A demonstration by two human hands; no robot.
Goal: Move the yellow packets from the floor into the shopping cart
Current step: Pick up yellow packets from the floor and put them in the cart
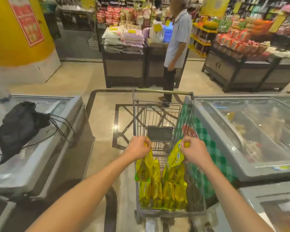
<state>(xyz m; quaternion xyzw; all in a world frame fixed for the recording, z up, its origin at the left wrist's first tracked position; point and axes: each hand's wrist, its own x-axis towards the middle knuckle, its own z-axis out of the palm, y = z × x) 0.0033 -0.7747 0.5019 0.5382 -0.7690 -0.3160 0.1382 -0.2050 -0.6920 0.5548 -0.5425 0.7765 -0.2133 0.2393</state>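
Observation:
A wire shopping cart (162,93) stands in front of me between two freezers. Several yellow packets (166,193) stand upright in its near end. My left hand (139,148) is shut on the top of a yellow packet (144,168) that hangs over the cart's left side. My right hand (193,150) grips the top of another yellow packet (175,164), which hangs inside the cart on the right. Both hands are above the basket. No packets show on the floor.
A chest freezer (45,148) on the left carries a black bag (20,128) with cords. Another chest freezer (224,158) with a green checked panel presses close on the right. A person (176,52) stands beyond the cart by dark display stands (124,67).

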